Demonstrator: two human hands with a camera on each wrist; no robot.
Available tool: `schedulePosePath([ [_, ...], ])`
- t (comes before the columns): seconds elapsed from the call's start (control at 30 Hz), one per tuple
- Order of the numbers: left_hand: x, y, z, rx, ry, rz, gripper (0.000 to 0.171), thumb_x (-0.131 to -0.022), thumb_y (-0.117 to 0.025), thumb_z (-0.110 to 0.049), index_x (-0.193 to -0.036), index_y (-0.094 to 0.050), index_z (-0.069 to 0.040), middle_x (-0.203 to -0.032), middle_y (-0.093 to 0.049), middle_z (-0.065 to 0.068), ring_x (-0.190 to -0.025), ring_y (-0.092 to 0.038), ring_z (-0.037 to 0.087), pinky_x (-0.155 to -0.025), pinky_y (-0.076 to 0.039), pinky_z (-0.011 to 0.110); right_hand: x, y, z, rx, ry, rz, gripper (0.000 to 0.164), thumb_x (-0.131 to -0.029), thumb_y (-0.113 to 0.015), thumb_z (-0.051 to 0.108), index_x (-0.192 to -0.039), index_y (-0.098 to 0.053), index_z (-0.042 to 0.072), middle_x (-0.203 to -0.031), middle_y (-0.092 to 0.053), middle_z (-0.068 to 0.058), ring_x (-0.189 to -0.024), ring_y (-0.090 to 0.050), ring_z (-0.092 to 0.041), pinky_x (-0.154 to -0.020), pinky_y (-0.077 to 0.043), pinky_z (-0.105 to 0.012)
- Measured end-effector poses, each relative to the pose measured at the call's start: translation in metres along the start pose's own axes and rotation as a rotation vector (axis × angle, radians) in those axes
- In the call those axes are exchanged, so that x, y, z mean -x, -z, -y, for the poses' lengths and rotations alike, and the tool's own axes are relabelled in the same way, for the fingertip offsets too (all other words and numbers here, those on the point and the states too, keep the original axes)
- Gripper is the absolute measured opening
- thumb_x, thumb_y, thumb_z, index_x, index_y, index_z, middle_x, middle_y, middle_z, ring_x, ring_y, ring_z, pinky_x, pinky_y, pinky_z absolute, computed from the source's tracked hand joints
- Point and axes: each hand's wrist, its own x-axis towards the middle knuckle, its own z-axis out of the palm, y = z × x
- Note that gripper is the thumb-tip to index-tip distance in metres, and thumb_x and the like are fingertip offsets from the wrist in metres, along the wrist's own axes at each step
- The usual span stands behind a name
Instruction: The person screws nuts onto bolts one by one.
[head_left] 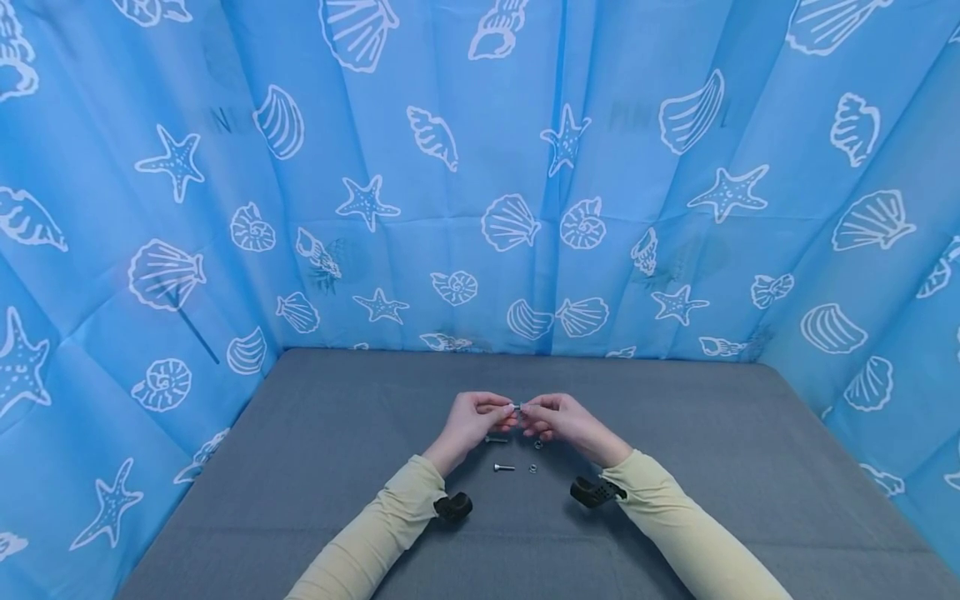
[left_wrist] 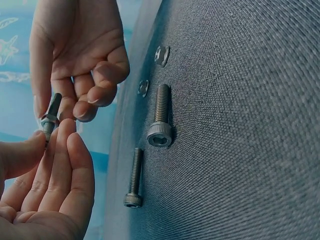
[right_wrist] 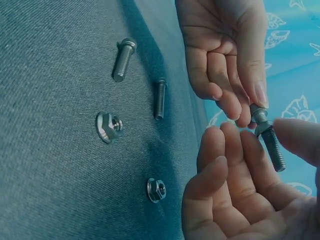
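Above the table, my left hand pinches the head end of a metal bolt between thumb and fingers. A flange nut sits partway along that bolt's threaded shank. My right hand meets it from the other side, its thumb and index finger pinching at the nut, with the bolt's threaded end pointing past them. The other fingers of both hands curl loosely. Below lie two socket-head bolts, a nearer one and a farther one, and two loose flange nuts, one larger in view and one smaller.
A grey cloth-covered table stretches under both arms. Blue curtains with white shell and starfish prints stand behind it and at the sides. Black wrist devices hang beneath both pale yellow sleeves.
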Motion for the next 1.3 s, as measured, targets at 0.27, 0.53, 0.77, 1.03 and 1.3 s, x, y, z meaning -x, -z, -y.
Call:
schedulePosePath([
  [0.27,0.0006,0.0003,-0.0019,0.019,0.015,0.004,0.017,-0.09,-0.067,-0.009,-0.102,-0.07,0.003,-0.087,-0.072,0.014,-0.082,-0.07,0.023,-0.077,-0.057,0.041,-0.0024,-0.0011,-0.0006,-0.043,0.005,-0.038,0.037,-0.095,-0.061,0.021,-0.121,-0.054,-0.005,-0.1,-0.068,-0.012,-0.092,-0.065,-0.023,-0.083,-0.053,-0.043],
  [0.53,0.0029,-0.0008,-0.0034,0.014,0.016,0.007,0.022,-0.091,-0.066,-0.009,-0.106,-0.067,0.007,-0.09,-0.071,0.017,-0.084,-0.07,0.026,-0.078,-0.056,0.044,-0.0027,-0.0022,0.0006,-0.025,-0.046,-0.073,0.035,-0.097,-0.057,0.029,-0.11,-0.063,-0.002,-0.095,-0.069,-0.01,-0.086,-0.066,-0.021,-0.075,-0.055,-0.033],
  [0.77,0.0021,-0.0004,-0.0021,0.014,0.027,0.009,0.023,-0.09,-0.067,-0.009,-0.106,-0.067,0.007,-0.088,-0.072,0.014,-0.083,-0.07,0.023,-0.077,-0.057,0.04,-0.0039,-0.0013,0.0002,-0.011,-0.017,-0.049,0.032,-0.096,-0.06,0.023,-0.112,-0.061,-0.005,-0.096,-0.067,-0.01,-0.09,-0.065,-0.024,-0.079,-0.054,-0.038],
  [1.03,0.0008,-0.0016,-0.0028,0.011,0.013,0.003,0.018,-0.09,-0.067,-0.008,-0.102,-0.069,0.005,-0.086,-0.072,0.013,-0.084,-0.07,0.027,-0.077,-0.057,0.042,-0.0026,-0.0003,0.0018,-0.035,-0.034,-0.051,0.036,-0.097,-0.057,0.029,-0.112,-0.059,-0.003,-0.096,-0.067,-0.01,-0.087,-0.065,-0.022,-0.077,-0.054,-0.036],
  [1.3,0.0029,-0.0022,-0.0032,0.008,0.034,0.004,0.018,-0.091,-0.066,-0.008,-0.103,-0.069,0.005,-0.087,-0.072,0.013,-0.083,-0.07,0.024,-0.079,-0.056,0.043,-0.001,-0.0006,0.0018,0.006,-0.024,-0.04,0.032,-0.099,-0.055,0.025,-0.109,-0.063,-0.004,-0.094,-0.068,-0.012,-0.085,-0.066,-0.019,-0.076,-0.054,-0.035],
])
